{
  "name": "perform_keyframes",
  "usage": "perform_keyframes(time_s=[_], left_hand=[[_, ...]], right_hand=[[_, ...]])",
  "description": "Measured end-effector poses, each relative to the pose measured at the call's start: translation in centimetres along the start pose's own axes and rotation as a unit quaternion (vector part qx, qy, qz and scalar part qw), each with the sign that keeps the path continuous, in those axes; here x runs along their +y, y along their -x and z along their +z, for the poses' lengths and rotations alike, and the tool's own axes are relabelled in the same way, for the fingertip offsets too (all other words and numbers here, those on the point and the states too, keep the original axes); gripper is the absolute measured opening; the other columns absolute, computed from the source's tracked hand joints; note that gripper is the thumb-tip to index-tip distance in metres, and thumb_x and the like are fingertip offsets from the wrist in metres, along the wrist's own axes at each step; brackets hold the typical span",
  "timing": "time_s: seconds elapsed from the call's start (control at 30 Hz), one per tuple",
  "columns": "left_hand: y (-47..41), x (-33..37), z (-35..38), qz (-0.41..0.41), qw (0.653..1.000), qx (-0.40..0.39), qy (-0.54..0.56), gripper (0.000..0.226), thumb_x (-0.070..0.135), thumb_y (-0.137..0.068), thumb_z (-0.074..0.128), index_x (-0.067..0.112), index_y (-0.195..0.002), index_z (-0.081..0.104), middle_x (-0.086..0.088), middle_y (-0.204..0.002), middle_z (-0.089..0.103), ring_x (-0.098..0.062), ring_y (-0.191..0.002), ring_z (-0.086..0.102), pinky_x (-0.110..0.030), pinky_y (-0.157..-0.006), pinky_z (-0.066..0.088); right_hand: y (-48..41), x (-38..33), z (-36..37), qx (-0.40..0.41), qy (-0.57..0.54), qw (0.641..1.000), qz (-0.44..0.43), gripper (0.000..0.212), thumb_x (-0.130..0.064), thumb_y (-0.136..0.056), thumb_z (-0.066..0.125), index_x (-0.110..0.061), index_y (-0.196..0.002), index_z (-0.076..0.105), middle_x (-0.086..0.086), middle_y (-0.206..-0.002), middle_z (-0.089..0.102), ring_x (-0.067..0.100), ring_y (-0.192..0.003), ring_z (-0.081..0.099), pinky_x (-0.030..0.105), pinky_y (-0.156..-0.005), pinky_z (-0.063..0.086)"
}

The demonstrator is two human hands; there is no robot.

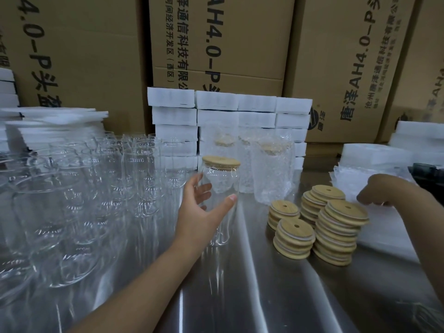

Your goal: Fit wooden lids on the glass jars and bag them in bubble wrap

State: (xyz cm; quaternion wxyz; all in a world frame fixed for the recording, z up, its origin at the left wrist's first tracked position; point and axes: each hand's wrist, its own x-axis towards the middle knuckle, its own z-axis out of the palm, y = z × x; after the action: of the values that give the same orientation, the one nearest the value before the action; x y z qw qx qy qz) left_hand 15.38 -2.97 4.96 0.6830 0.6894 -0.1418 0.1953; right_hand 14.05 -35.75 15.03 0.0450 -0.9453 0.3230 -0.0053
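Left hand (pixel 199 207) wraps round one lidded jar (pixel 223 181), not yet bagged. Right hand (pixel 377 191) curls onto bubble-wrap bags (pixel 346 179); grip indeterminate. Beyond left hand: bagged jars (pixel 271 174). To its left: many unlidded jars (pixel 72 188).

Lid stacks (pixel 342 227): pale tan wood grain, white seal rings between. Jars (pixel 141 179): colourless, clear. Bubble-wrap bags (pixel 271 174): translucent, dimpled pattern. Foam blocks (pixel 216 102): white. Cartons (pixel 240 32): brown, black printed lettering. Surface (pixel 252 284): silver-grey, streaked with light reflections.
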Motion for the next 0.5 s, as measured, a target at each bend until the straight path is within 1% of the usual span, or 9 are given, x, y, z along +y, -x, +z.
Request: perform_keyframes(time_s=[0.03,0.1,0.17,0.2,0.27,0.33,0.37,0.43,0.5], left_hand=[[0.0,0.0,0.0,0.001,1.000,0.000,0.001,0.073,0.035,-0.072,0.081,0.044,-0.128,0.034,0.021,-0.116,0.053,0.004,-0.111,0.052,-0.027,-0.096,0.044],[0.1,0.1,0.0,0.004,1.000,0.002,0.001,0.072,0.035,-0.073,0.080,0.044,-0.128,0.033,0.022,-0.115,0.052,0.006,-0.109,0.051,-0.024,-0.093,0.043],[0.0,0.2,0.0,0.007,1.000,0.009,0.006,0.071,0.033,-0.075,0.079,0.042,-0.128,0.033,0.021,-0.115,0.052,0.008,-0.107,0.051,-0.022,-0.091,0.042],[0.0,0.3,0.1,0.008,1.000,0.014,0.008,0.071,0.033,-0.076,0.079,0.042,-0.128,0.032,0.020,-0.116,0.052,0.007,-0.107,0.051,-0.022,-0.092,0.042],[-0.1,0.4,0.1,0.013,0.999,0.028,0.013,0.072,0.034,-0.076,0.077,0.039,-0.131,0.032,0.014,-0.119,0.053,0.005,-0.109,0.051,-0.024,-0.095,0.041],[-0.2,0.5,0.0,0.019,0.998,0.052,0.018,0.083,0.043,-0.071,0.076,0.034,-0.140,0.030,0.010,-0.124,0.053,0.000,-0.112,0.051,-0.026,-0.099,0.040],[-0.3,0.6,-0.1,0.022,0.997,0.067,0.019,0.093,0.050,-0.066,0.073,0.031,-0.145,0.028,0.010,-0.126,0.052,0.000,-0.114,0.051,-0.027,-0.101,0.040],[-0.5,0.6,-0.5,0.031,0.994,0.102,0.021,0.106,0.058,-0.060,0.070,0.028,-0.150,0.024,0.011,-0.129,0.052,-0.001,-0.118,0.050,-0.028,-0.103,0.040],[-0.8,0.6,-0.8,0.041,0.989,0.140,0.032,0.109,0.060,-0.058,0.069,0.028,-0.151,0.022,0.012,-0.131,0.051,-0.003,-0.123,0.049,-0.031,-0.105,0.040]], right_hand=[[0.1,-0.1,0.0,0.005,-0.009,1.000,-0.003,0.021,-0.012,-0.094,0.057,-0.006,-0.076,0.047,0.010,-0.076,0.050,0.018,-0.067,0.047,0.024,-0.058,0.038],[0.5,-0.4,0.0,0.020,0.001,1.000,-0.011,0.017,-0.020,-0.096,0.054,-0.003,-0.097,0.056,0.013,-0.094,0.060,0.022,-0.080,0.052,0.026,-0.067,0.041],[0.4,-0.5,-0.4,0.055,0.009,0.998,-0.008,0.043,-0.028,-0.100,0.047,0.001,-0.132,0.047,0.018,-0.131,0.054,0.029,-0.108,0.053,0.032,-0.088,0.041],[0.5,-0.6,-0.9,0.066,-0.006,0.998,0.003,0.050,-0.031,-0.101,0.044,0.003,-0.137,0.042,0.020,-0.139,0.048,0.032,-0.120,0.049,0.035,-0.098,0.039],[0.7,-1.0,-2.4,0.096,-0.025,0.995,-0.009,0.053,-0.038,-0.100,0.042,0.005,-0.131,0.049,0.023,-0.129,0.054,0.037,-0.118,0.049,0.042,-0.103,0.038],[1.4,-2.1,-4.2,0.137,-0.070,0.987,-0.050,0.049,-0.040,-0.098,0.045,0.005,-0.103,0.061,0.018,-0.095,0.060,0.034,-0.088,0.056,0.041,-0.082,0.046],[2.2,-2.8,-4.9,0.160,-0.095,0.980,-0.075,0.046,-0.039,-0.098,0.047,0.004,-0.090,0.061,0.014,-0.082,0.057,0.030,-0.075,0.054,0.037,-0.070,0.044],[4.6,-4.5,-5.8,0.186,-0.135,0.964,-0.136,0.045,-0.038,-0.097,0.047,0.004,-0.087,0.058,0.012,-0.078,0.053,0.025,-0.066,0.049,0.032,-0.059,0.039],[7.1,-6.6,-5.9,0.169,-0.184,0.948,-0.198,0.045,-0.040,-0.096,0.048,0.004,-0.097,0.060,0.014,-0.087,0.059,0.028,-0.075,0.054,0.035,-0.064,0.046]])
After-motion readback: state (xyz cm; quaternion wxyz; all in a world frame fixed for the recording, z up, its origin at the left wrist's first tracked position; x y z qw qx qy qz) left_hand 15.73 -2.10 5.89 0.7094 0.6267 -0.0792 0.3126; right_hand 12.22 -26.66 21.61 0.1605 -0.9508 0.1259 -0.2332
